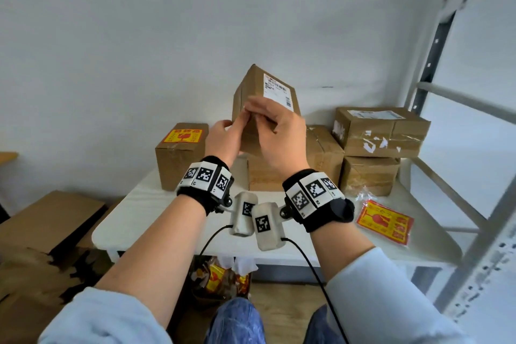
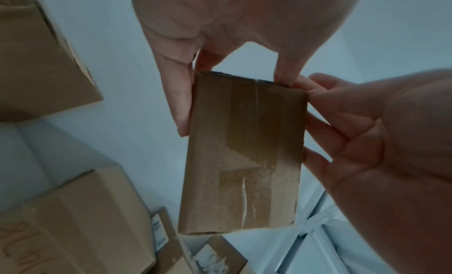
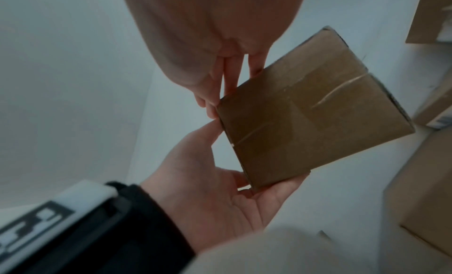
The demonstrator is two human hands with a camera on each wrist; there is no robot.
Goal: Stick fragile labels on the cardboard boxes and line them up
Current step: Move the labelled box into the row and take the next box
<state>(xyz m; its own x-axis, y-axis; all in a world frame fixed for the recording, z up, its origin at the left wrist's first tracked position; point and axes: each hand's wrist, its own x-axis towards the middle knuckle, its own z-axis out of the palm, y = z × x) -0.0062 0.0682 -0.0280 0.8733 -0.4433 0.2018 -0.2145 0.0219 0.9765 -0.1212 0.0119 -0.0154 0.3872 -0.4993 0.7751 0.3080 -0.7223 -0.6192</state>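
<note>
A brown cardboard box (image 1: 252, 98) with a white shipping label (image 1: 277, 91) on its upper face is tilted in the air above the white table (image 1: 156, 212). My left hand (image 1: 224, 135) grips its lower left side, fingers and thumb on opposite edges. My right hand (image 1: 261, 117) holds its near face and edge, fingertips at the corner. The taped underside of the box (image 2: 244, 152) carries no fragile label. A sheet of red-and-yellow fragile labels (image 1: 384, 222) lies at the table's right.
A box with a fragile label (image 1: 181, 153) stands at the table's back left. Unlabelled boxes (image 1: 382, 131) are stacked at the back right, another (image 1: 325, 153) behind my hands. A grey metal shelf frame (image 1: 474, 204) rises on the right. Flattened cardboard (image 1: 42, 226) lies on the floor at the left.
</note>
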